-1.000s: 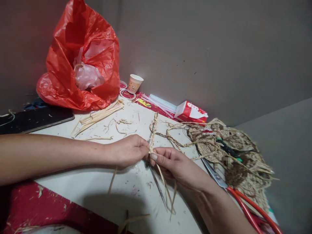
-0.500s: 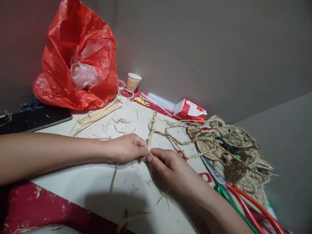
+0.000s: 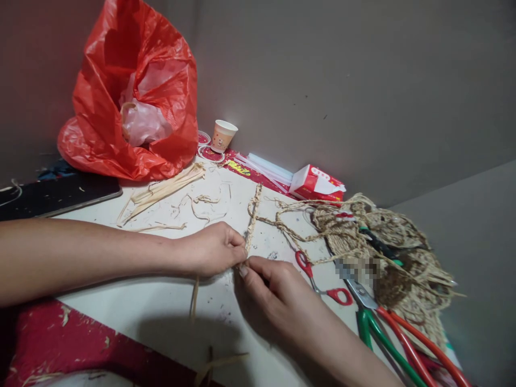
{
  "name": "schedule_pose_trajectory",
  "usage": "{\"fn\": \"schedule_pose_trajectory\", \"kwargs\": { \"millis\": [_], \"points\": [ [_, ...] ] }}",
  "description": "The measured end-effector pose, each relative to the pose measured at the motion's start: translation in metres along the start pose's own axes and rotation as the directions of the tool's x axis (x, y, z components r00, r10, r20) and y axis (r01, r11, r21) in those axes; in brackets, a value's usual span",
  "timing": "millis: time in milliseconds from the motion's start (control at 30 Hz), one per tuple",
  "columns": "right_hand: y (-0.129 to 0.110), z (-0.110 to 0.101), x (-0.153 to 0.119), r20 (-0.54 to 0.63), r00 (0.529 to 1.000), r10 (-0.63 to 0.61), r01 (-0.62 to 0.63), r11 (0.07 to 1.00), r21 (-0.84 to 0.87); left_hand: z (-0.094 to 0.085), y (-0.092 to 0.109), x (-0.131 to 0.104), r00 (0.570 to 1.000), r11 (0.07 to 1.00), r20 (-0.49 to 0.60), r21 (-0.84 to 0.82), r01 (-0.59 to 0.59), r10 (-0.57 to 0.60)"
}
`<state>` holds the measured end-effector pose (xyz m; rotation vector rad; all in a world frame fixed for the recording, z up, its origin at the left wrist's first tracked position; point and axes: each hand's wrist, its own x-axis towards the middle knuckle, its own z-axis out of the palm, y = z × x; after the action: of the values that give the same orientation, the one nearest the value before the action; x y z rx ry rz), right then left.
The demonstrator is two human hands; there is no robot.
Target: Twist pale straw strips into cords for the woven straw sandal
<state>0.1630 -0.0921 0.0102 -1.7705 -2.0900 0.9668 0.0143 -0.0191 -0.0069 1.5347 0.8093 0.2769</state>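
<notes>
My left hand [image 3: 217, 250] is closed in a pinch on the lower end of a braided straw cord [image 3: 252, 220]. The cord runs away from me over the white tabletop. Against the left fingertips, my right hand [image 3: 282, 293] pinches the same end, its thumb on top. The fingers hide the exact point where the strands meet. A flat straw strand [image 3: 194, 298] hangs below my left wrist. From the cord's far part, a thinner twisted cord leads right to a heap of braided straw [image 3: 403, 231].
Small red-handled scissors [image 3: 339, 296] and large shears [image 3: 368, 317] with red and green handles lie right of my right hand. A straw bundle [image 3: 169, 191], red plastic bag [image 3: 173, 145], dark tablet-like slab [image 3: 60, 194], paper cup [image 3: 223, 135] and tissue pack [image 3: 308, 183] stand farther back.
My right hand has shifted slightly down and left at the cord's end, uncovering more of the small scissors. Loose strands under it are out of sight. The left hand keeps its pinch.
</notes>
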Motion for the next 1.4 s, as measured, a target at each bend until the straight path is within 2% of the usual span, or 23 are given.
{"fn": "schedule_pose_trajectory", "kwargs": {
  "millis": [200,333,433,500,567,633,667,700,733,767,800,833,900,967,1033,1100,1200,1267,1400],
  "points": [
    [-0.005,0.016,-0.007,0.010,0.999,0.037,-0.035,0.987,-0.160,0.002,0.000,-0.001,1.000,0.998,-0.011,-0.059,0.000,0.000],
    [-0.009,0.028,-0.007,-0.010,0.998,0.061,-0.062,0.962,-0.265,0.006,0.001,-0.003,0.998,0.981,-0.023,-0.186,0.047,-0.052],
    [-0.019,0.027,-0.015,0.140,0.990,0.003,0.017,0.990,-0.142,0.007,0.002,-0.004,0.997,0.968,-0.026,-0.245,0.058,-0.066],
    [-0.026,0.016,-0.024,0.248,0.966,-0.067,0.075,0.997,-0.022,0.006,0.004,-0.005,0.997,0.961,-0.015,-0.268,0.075,-0.081],
    [-0.028,0.000,-0.030,0.278,0.956,-0.097,0.085,0.995,0.058,0.004,0.005,-0.005,0.996,0.948,0.010,-0.308,0.083,-0.084],
    [-0.023,-0.016,-0.027,0.151,0.986,-0.071,0.049,0.988,0.145,0.002,0.006,-0.005,0.997,0.929,0.035,-0.362,0.083,-0.075],
    [-0.018,-0.022,-0.022,-0.002,1.000,-0.028,0.028,0.983,0.182,0.002,0.007,-0.005,0.996,0.919,0.045,-0.386,0.085,-0.073],
    [-0.012,-0.026,-0.015,-0.189,0.981,0.037,0.001,0.979,0.202,0.001,0.007,-0.005,0.996,0.911,0.052,-0.403,0.087,-0.072],
    [-0.006,-0.027,-0.007,-0.324,0.941,0.098,-0.026,0.976,0.217,0.001,0.007,-0.005,0.996,0.905,0.053,-0.416,0.086,-0.070],
    [0.000,-0.026,0.000,-0.375,0.918,0.133,-0.038,0.967,0.252,0.001,0.007,-0.005,0.997,0.902,0.052,-0.424,0.076,-0.060],
    [0.005,-0.023,0.007,-0.353,0.920,0.168,-0.050,0.946,0.321,0.001,0.007,-0.005,0.998,0.902,0.060,-0.429,0.053,-0.031],
    [0.008,-0.018,0.012,-0.267,0.943,0.198,-0.073,0.907,0.415,0.001,0.006,-0.005,0.997,0.901,0.079,-0.432,0.023,0.012],
    [0.011,-0.007,0.017,-0.003,0.979,0.205,-0.161,0.775,0.611,0.002,0.005,-0.005,0.987,0.900,0.130,-0.434,-0.032,0.098],
    [0.011,0.000,0.017,0.174,0.969,0.174,-0.246,0.653,0.716,0.002,0.004,-0.004,0.979,0.903,0.160,-0.426,-0.050,0.129],
    [0.013,0.001,0.015,0.201,0.967,0.154,-0.253,0.628,0.736,0.001,0.003,-0.004,0.984,0.914,0.144,-0.405,-0.036,0.102],
    [0.016,-0.004,0.015,0.179,0.974,0.140,-0.227,0.664,0.712,-0.001,0.002,-0.003,0.989,0.936,0.124,-0.351,-0.032,0.081],
    [0.022,-0.013,0.017,0.213,0.973,0.091,-0.215,0.696,0.685,-0.006,0.001,-0.001,0.983,0.969,0.151,-0.241,-0.062,0.101],
    [0.024,-0.015,0.019,0.249,0.966,0.067,-0.232,0.646,0.727,-0.010,0.000,0.001,0.977,0.982,0.181,-0.165,-0.086,0.116],
    [0.021,-0.010,0.022,0.269,0.961,0.064,-0.268,0.456,0.849,-0.021,0.000,0.004,0.971,0.992,0.205,0.011,-0.129,0.124]
  ]
}}
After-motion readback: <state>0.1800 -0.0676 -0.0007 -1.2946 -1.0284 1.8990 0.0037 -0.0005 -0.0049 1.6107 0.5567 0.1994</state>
